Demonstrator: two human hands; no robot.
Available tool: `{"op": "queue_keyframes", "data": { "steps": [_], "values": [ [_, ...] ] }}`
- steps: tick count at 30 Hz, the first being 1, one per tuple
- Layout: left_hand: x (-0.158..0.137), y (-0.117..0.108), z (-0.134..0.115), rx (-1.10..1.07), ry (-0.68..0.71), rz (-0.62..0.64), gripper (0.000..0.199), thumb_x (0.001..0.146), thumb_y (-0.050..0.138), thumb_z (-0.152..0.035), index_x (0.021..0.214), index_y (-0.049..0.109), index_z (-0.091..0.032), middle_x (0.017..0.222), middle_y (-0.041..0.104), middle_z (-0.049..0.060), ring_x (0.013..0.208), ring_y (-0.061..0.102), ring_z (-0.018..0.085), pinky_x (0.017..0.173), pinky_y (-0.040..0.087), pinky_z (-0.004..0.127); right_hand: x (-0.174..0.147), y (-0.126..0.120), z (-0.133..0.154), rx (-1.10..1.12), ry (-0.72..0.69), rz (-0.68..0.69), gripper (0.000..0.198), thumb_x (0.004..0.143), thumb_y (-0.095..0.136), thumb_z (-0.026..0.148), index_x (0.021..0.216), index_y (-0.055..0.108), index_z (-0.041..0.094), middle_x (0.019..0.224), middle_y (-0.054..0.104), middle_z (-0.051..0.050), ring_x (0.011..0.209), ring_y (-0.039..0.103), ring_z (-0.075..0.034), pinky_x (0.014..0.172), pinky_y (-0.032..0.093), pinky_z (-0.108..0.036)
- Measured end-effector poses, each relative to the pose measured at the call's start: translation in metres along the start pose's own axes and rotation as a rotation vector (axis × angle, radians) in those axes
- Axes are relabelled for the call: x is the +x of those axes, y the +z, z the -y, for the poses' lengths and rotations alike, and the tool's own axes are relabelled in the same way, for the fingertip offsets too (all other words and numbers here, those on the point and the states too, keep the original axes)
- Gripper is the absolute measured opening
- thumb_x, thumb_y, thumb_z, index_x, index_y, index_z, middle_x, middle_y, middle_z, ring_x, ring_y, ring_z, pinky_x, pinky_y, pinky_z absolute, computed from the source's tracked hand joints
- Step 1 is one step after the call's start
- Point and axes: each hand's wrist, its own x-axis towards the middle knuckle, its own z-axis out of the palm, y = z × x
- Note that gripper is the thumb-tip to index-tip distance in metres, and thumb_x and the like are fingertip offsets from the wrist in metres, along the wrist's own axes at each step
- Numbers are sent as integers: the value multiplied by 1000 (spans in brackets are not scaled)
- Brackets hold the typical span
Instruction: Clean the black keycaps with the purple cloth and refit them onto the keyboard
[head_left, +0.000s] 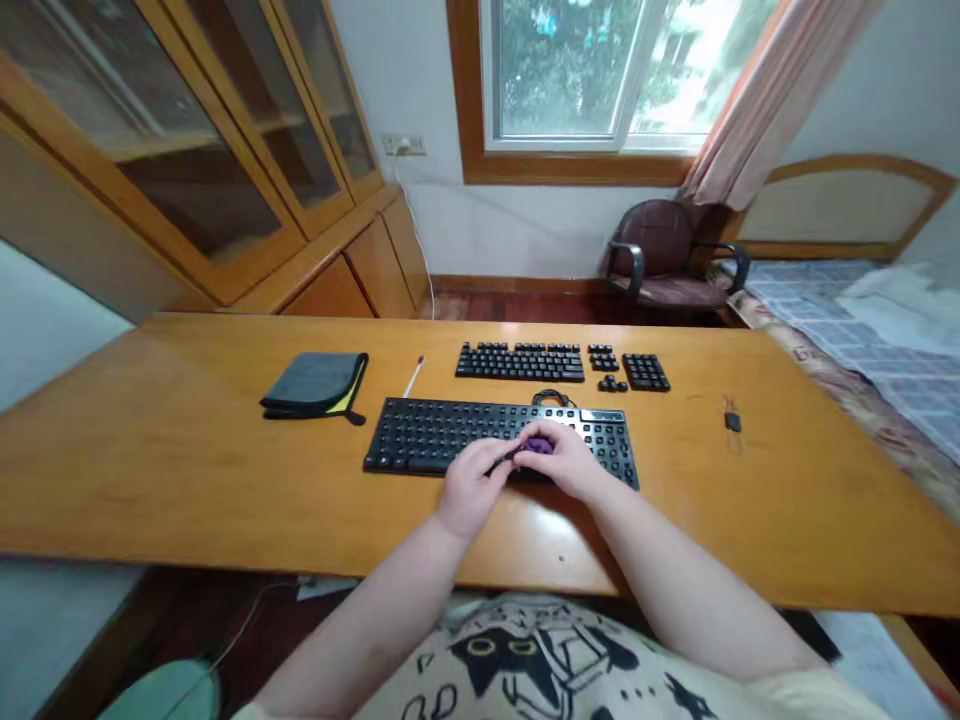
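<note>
A black keyboard base [435,430] with its keycaps off lies at the table's middle, close to me. Over its right half, my right hand [566,458] is closed round a purple lump [538,445] that looks soft, like cleaning putty. My left hand [478,478] meets it from the left, its thumb and fingers drawn together against the right fingertips. What sits between the left fingers is hidden. Behind the base, the loose black keycaps [520,362] are laid out in keyboard order, with the number-pad keycaps [646,372] as a separate block to the right.
A folded grey cloth [315,382] with yellow lining lies left of the base. Near it is a thin white brush [413,377]. A coiled black cable [553,397] rests behind the base. Far right lies a small wire keycap puller [733,421]. The wooden table [225,480] spans the view.
</note>
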Motion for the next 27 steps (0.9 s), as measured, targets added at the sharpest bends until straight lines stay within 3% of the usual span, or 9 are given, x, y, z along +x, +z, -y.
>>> {"op": "queue_keyframes", "data": {
  "steps": [6,9,12,14,18,22,24,27],
  "values": [
    [-3,3,0,-29,-175,-111,27,78,60,-20,105,63,-24,98,66,3,89,62,15,83,52,31,5,-2,-5,278,-144,-92,26,64,48,7,85,55,21,103,60,-3,106,52,-21,94,37,-37],
    [-2,5,1,-110,-255,-117,24,77,61,-20,101,63,-23,96,66,3,86,63,15,79,53,30,5,2,-8,435,-76,-88,33,66,46,5,93,53,23,107,59,-3,100,57,-19,92,41,-38],
    [-1,9,2,-230,-339,-136,23,75,63,-20,98,61,-20,93,66,4,84,64,15,77,54,30,3,5,-5,589,-27,-35,29,76,48,13,102,49,26,108,61,-3,90,62,-17,89,44,-41],
    [-1,11,2,-291,-383,-149,23,74,64,-20,96,61,-18,91,66,4,85,64,16,77,55,30,2,4,-1,553,-43,-15,20,81,52,21,100,53,25,106,63,-4,95,61,-18,90,44,-42],
    [-2,10,1,-329,-398,-189,22,72,65,-21,94,62,-18,92,64,5,86,64,16,79,55,31,2,2,2,288,-127,-63,14,76,62,28,89,64,21,107,62,-7,105,54,-21,95,39,-39],
    [-2,8,0,-306,-361,-214,20,73,65,-22,92,65,-19,96,60,5,88,62,15,76,57,28,4,10,-1,417,18,-91,24,72,66,32,94,59,22,88,63,-3,74,58,-15,68,48,-30],
    [-2,7,-1,-297,-351,-213,19,74,63,-21,92,66,-19,97,60,5,89,62,15,76,57,28,5,14,-3,520,82,-95,26,69,68,32,89,54,22,74,60,2,59,54,-11,56,45,-25],
    [0,6,-3,-290,-331,-195,21,76,60,-19,96,67,-20,101,61,6,94,62,16,81,56,29,5,16,-3,559,109,-128,27,66,71,32,82,51,22,63,54,6,52,49,-9,51,41,-22]
  ]
}}
